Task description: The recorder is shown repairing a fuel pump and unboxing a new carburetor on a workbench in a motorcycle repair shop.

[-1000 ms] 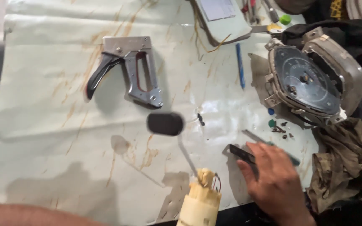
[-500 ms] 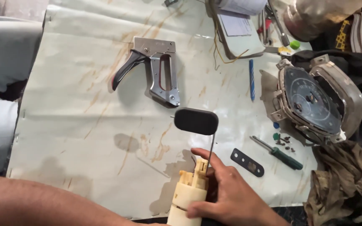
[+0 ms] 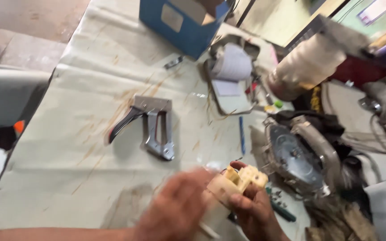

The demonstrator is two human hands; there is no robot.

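Both my hands hold a cream plastic cylindrical part (image 3: 228,189) with a blocky top, low in the head view. My right hand (image 3: 255,214) grips it from below and the right. My left hand (image 3: 175,209), blurred by motion, wraps its left side. The black float and thin rod on this part are hidden now. A grey staple gun (image 3: 150,127) with a black handle lies on the pale sheet just beyond my hands.
A round instrument cluster (image 3: 300,156) sits to the right, with a blue pen (image 3: 242,136) and a green-handled screwdriver (image 3: 284,213) near it. Farther back are a blue cardboard box (image 3: 179,22), a tray with papers (image 3: 231,80) and a tan cylinder (image 3: 304,67).
My right hand left the small black strip on the table and took the cream part. My left hand has now closed on it too, and the view tilted up toward the far end.
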